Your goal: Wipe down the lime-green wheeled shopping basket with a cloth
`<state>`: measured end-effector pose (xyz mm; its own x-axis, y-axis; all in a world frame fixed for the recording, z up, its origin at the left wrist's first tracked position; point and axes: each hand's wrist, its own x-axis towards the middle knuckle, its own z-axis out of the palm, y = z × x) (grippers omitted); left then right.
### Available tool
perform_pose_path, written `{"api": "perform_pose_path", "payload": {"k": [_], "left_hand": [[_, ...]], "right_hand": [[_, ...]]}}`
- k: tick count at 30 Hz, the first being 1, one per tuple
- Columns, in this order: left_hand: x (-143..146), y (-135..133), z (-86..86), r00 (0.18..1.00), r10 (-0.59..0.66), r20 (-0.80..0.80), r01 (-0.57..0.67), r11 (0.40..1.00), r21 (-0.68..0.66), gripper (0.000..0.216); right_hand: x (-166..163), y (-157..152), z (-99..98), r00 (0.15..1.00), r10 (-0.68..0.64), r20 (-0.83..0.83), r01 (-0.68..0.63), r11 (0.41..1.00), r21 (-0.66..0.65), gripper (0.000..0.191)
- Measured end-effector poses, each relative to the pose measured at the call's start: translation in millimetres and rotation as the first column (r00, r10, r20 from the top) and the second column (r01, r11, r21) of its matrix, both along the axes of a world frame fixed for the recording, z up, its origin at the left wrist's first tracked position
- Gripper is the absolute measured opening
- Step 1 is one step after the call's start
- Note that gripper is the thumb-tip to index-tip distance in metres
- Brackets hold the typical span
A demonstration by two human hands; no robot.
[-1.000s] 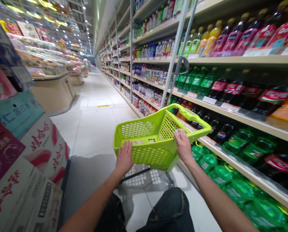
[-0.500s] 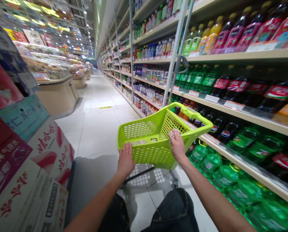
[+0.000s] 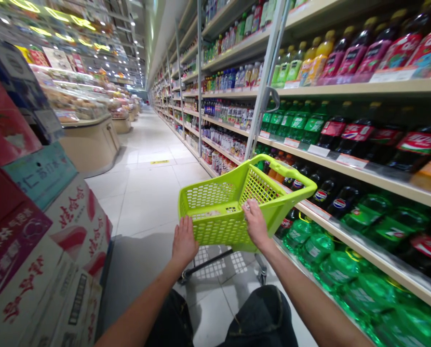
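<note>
A lime-green plastic shopping basket (image 3: 215,197) on a wheeled frame stands tilted in a shop aisle in front of me. My left hand (image 3: 184,241) grips its near left rim, fingers curled over the edge. My right hand (image 3: 254,221) holds the near right rim, fingers closed on it, with a small pale scrap between the fingers that I cannot make out. A slip of paper lies in the bottom of the basket.
Long shelves (image 3: 345,164) of soft-drink bottles run close along the right. Stacked printed cartons (image 3: 49,250) stand at the left. A curved display counter (image 3: 88,140) is further off on the left. The white tiled aisle floor (image 3: 146,159) stretches ahead.
The basket has swung left, away from the shelves. My right hand has slid left along the rim, and my left hand has shifted slightly down.
</note>
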<state>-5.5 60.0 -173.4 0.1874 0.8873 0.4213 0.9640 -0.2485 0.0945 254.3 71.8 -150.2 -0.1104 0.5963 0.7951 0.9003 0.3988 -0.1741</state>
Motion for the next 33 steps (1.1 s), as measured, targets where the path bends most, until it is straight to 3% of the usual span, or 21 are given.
{"api": "perform_pose_path", "payload": {"k": [5,7,10,12,17,25,30,33], "left_hand": [[2,-5,3.6,0.999,-0.029,-0.019,0.029,0.999,-0.018,0.068],[0,-7,7.2,0.998,-0.044,-0.033,0.043,0.998,-0.041,0.065],[-1,-10,11.0,0.997,-0.065,-0.050,0.062,0.997,-0.053,0.062],[-1,-12,12.6,0.998,-0.050,-0.045,0.048,0.998,-0.051,0.060],[1,-16,18.7,0.999,-0.035,-0.025,0.033,0.998,-0.061,0.055],[10,-24,23.0,0.998,-0.054,-0.011,0.053,0.997,-0.054,0.052],[22,-32,18.4,0.992,-0.121,0.034,0.124,0.989,-0.084,0.056],[17,-28,17.4,0.977,-0.212,0.011,0.211,0.969,-0.127,0.059]], "right_hand": [[-40,-1,-12.8,0.946,0.262,0.191,-0.247,0.964,-0.099,0.032],[-29,1,-10.5,0.964,0.202,0.171,-0.193,0.979,-0.067,0.035],[7,5,-5.0,0.999,0.001,0.044,-0.002,1.000,0.009,0.044],[24,6,-5.5,0.999,-0.037,0.008,0.037,0.999,0.017,0.048],[19,7,-15.1,1.000,0.011,0.009,-0.011,1.000,-0.005,0.048],[7,17,-10.9,0.998,0.025,-0.064,-0.028,0.998,-0.052,0.046],[-40,4,-25.0,0.972,0.232,-0.038,-0.235,0.968,-0.087,0.047],[-46,1,-27.1,0.950,0.312,-0.004,-0.310,0.942,-0.124,0.046]]}}
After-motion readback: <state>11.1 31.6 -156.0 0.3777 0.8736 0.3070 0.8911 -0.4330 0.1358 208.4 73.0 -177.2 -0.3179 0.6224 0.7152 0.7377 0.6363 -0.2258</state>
